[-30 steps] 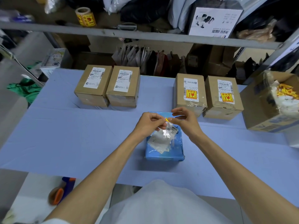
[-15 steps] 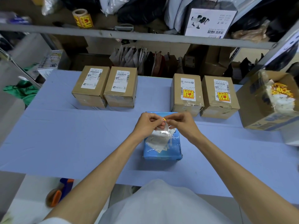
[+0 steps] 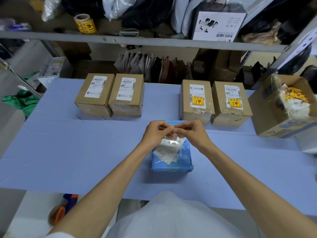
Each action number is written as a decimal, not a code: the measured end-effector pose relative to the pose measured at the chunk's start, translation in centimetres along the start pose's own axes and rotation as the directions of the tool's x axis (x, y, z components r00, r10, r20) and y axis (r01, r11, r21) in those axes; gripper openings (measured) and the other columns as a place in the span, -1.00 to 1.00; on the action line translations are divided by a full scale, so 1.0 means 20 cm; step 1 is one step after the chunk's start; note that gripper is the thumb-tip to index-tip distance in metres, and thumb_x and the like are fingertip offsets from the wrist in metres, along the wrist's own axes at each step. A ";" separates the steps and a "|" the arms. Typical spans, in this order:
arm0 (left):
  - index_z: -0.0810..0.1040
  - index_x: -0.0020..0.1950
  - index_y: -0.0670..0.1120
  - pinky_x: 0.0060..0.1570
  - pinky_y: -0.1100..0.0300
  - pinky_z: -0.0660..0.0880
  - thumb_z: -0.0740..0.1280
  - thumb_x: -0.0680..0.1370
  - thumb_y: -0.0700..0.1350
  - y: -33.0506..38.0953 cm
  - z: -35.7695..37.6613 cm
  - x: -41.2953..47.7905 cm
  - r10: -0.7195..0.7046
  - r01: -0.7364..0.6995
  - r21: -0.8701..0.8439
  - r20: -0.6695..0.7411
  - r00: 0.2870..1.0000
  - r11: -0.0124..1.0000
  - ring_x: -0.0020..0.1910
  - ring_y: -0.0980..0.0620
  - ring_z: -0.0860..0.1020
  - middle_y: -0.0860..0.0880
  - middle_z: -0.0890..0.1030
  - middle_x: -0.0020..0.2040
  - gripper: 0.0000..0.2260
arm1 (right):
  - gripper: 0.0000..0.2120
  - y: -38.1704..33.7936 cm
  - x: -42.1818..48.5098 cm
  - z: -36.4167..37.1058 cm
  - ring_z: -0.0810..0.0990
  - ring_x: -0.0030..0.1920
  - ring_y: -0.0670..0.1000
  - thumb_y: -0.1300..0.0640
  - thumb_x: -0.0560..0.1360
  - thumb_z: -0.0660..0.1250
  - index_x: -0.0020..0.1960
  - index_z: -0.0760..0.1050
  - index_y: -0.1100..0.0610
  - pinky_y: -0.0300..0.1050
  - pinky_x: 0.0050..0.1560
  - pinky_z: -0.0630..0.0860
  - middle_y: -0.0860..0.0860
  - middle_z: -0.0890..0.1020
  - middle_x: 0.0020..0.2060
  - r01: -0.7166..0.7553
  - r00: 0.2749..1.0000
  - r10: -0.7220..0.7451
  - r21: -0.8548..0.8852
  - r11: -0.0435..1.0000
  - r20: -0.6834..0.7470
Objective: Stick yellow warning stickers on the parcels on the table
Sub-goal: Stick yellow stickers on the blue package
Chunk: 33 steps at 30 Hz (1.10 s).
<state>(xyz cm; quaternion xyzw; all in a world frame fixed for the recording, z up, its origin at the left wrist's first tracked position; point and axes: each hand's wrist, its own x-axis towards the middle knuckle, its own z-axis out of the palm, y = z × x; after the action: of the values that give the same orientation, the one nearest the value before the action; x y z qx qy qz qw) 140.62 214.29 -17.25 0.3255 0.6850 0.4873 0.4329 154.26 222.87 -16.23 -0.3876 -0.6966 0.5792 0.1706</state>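
My left hand (image 3: pixel 155 133) and my right hand (image 3: pixel 193 132) meet over a blue parcel (image 3: pixel 171 160) at the table's middle. Both pinch a small piece of sticker backing (image 3: pixel 172 139) between their fingertips; the yellow sticker itself is hidden by the fingers. White paper scraps lie on the blue parcel. Two cardboard parcels at the back right (image 3: pixel 196 102) (image 3: pixel 230 103) carry yellow warning stickers. Two cardboard parcels at the back left (image 3: pixel 94 95) (image 3: pixel 127 95) show only white labels.
An open carton (image 3: pixel 274 117) with yellow stickers and white backing scraps stands at the right edge. A roll of yellow stickers (image 3: pixel 84 24) sits on the shelf above. A tape dispenser (image 3: pixel 61 210) lies below the table's front edge. The table (image 3: pixel 68 143) has a blue cover.
My hands have closed tighter together over the blue parcel. The yellow corner of the sticker seen between the fingertips earlier is now hidden.
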 end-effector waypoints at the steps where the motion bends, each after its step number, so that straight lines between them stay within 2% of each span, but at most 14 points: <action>1: 0.62 -0.15 -0.16 -0.34 0.42 0.45 0.38 0.52 -0.22 0.00 0.00 0.00 0.008 -0.008 0.010 0.009 1.000 1.000 -0.30 0.05 0.64 -0.10 0.66 -0.26 -0.93 | -0.91 0.00 0.00 0.00 0.62 -0.34 -0.14 0.21 0.47 0.42 -0.07 0.68 0.20 -0.28 -0.22 0.57 0.04 0.70 -0.29 -0.013 1.000 0.013 0.007 1.000 -0.005; 4: 0.59 -0.18 -0.09 -0.30 0.40 0.44 0.38 0.51 -0.19 -0.01 0.00 0.02 0.012 -0.013 0.056 0.008 1.000 0.998 -0.27 0.06 0.65 -0.10 0.67 -0.23 -0.92 | -0.91 0.00 0.02 0.00 0.62 -0.34 -0.05 0.28 0.48 0.38 -0.12 0.66 0.21 -0.17 -0.20 0.57 0.10 0.68 -0.31 -0.076 0.996 0.079 0.080 0.994 -0.039; 8: 0.53 -0.19 -0.07 -0.17 0.24 0.48 0.30 0.52 -0.20 -0.03 0.00 0.04 -0.039 0.040 0.051 -0.022 0.999 0.998 -0.18 0.04 0.67 -0.04 0.68 -0.21 -0.90 | -0.85 0.00 0.04 0.00 0.62 -0.34 0.01 0.34 0.50 0.32 -0.18 0.63 0.19 -0.12 -0.19 0.61 0.11 0.66 -0.31 -0.124 0.980 0.148 0.167 0.978 -0.134; 10: 0.52 -0.15 -0.10 -0.13 0.19 0.49 0.31 0.55 -0.10 -0.02 0.01 0.05 -0.066 0.066 0.022 0.007 0.998 0.998 -0.16 0.04 0.66 -0.03 0.68 -0.20 -0.89 | -0.86 0.00 0.04 0.00 0.63 -0.31 0.04 0.32 0.50 0.33 -0.17 0.63 0.18 -0.09 -0.17 0.61 0.12 0.67 -0.31 -0.115 0.983 0.134 0.152 0.982 -0.126; 12: 0.52 -0.14 -0.12 -0.13 0.18 0.52 0.35 0.52 0.06 -0.01 0.02 0.05 -0.074 0.074 0.026 0.014 0.997 0.997 -0.17 0.07 0.65 -0.02 0.67 -0.20 -0.75 | -0.88 -0.01 0.03 0.01 0.63 -0.33 0.01 0.27 0.50 0.35 -0.16 0.64 0.16 -0.13 -0.19 0.61 0.09 0.67 -0.33 -0.096 0.988 0.109 0.125 0.987 -0.107; 14: 0.53 -0.16 -0.12 -0.14 0.18 0.52 0.37 0.49 0.13 0.00 0.04 0.06 -0.058 0.058 0.063 0.002 0.998 0.996 -0.20 0.08 0.64 -0.01 0.66 -0.21 -0.70 | -0.90 -0.02 0.03 0.02 0.62 -0.33 0.00 0.24 0.50 0.37 -0.15 0.66 0.16 -0.13 -0.19 0.61 0.09 0.67 -0.35 -0.079 0.992 0.090 0.126 0.989 -0.084; 17: 0.49 -0.20 -0.10 -0.12 0.12 0.52 0.33 0.55 0.04 -0.01 0.04 0.07 -0.047 0.044 0.087 0.025 0.999 0.995 -0.23 0.08 0.63 0.00 0.63 -0.22 -0.76 | -0.90 -0.02 0.03 0.01 0.64 -0.30 0.05 0.26 0.50 0.36 -0.13 0.65 0.20 -0.11 -0.18 0.62 0.17 0.68 -0.29 -0.087 0.991 0.098 0.131 0.988 -0.086; 21: 0.41 -0.14 -0.11 0.06 -0.05 0.56 0.23 0.62 -0.11 -0.04 0.02 0.08 -0.092 0.091 0.085 0.005 0.996 0.992 -0.25 0.05 0.59 -0.07 0.58 -0.15 -0.85 | -0.84 0.00 0.04 -0.02 0.62 -0.36 -0.01 0.34 0.51 0.31 -0.19 0.60 0.20 -0.20 -0.28 0.61 0.12 0.65 -0.31 -0.139 0.966 0.183 0.232 0.963 -0.183; 24: 0.42 0.02 -0.14 0.04 -0.04 0.60 0.16 0.63 -0.19 -0.06 0.01 0.08 -0.141 0.141 0.078 -0.002 0.990 0.987 -0.09 -0.08 0.61 -0.18 0.55 0.07 -0.93 | -0.88 0.03 0.05 -0.05 0.60 -0.35 0.02 0.35 0.49 0.30 -0.16 0.60 0.25 -0.21 -0.31 0.58 0.13 0.63 -0.30 -0.168 0.938 0.230 0.239 0.956 -0.258; 26: 0.45 0.06 -0.12 -0.02 -0.09 0.62 0.15 0.62 -0.22 -0.07 0.00 0.08 -0.132 0.133 0.094 -0.010 0.991 0.987 0.07 -0.17 0.58 -0.22 0.52 0.16 -0.89 | -0.89 0.05 0.05 -0.05 0.61 -0.33 0.03 0.34 0.48 0.30 -0.12 0.61 0.29 -0.22 -0.32 0.57 0.15 0.64 -0.27 -0.178 0.930 0.240 0.228 0.957 -0.278; 28: 0.48 0.04 -0.04 -0.05 -0.12 0.62 0.12 0.62 -0.24 -0.07 0.00 0.07 -0.105 0.105 0.130 -0.004 0.994 0.986 0.11 -0.18 0.56 -0.21 0.51 0.18 -0.82 | -0.89 0.06 0.05 -0.06 0.62 -0.33 0.03 0.33 0.48 0.30 -0.11 0.61 0.29 -0.22 -0.33 0.57 0.14 0.65 -0.25 -0.180 0.924 0.241 0.220 0.959 -0.297; 30: 0.51 0.00 0.03 -0.04 -0.08 0.62 0.10 0.63 -0.25 -0.07 0.00 0.07 -0.089 0.088 0.166 -0.002 0.996 0.982 0.07 -0.13 0.57 -0.15 0.51 0.16 -0.75 | -0.90 0.07 0.05 -0.06 0.63 -0.31 0.02 0.31 0.49 0.31 -0.12 0.60 0.27 -0.24 -0.35 0.56 0.13 0.66 -0.24 -0.184 0.917 0.245 0.214 0.959 -0.314; 33: 0.50 -0.08 -0.02 -0.16 0.12 0.61 0.10 0.63 -0.24 -0.07 0.01 0.06 -0.102 0.107 0.129 -0.047 0.994 0.986 -0.15 -0.03 0.58 -0.12 0.49 0.11 -0.76 | -0.91 0.08 0.05 -0.06 0.64 -0.28 0.05 0.30 0.49 0.32 -0.14 0.60 0.26 -0.25 -0.35 0.56 0.14 0.66 -0.21 -0.189 0.911 0.254 0.217 0.958 -0.326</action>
<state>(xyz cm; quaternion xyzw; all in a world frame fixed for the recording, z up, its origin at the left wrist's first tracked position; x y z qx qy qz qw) 140.27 215.03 -18.88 0.3069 0.7401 0.4243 0.4219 154.89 224.50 -17.61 -0.5442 -0.5508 0.5772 0.2594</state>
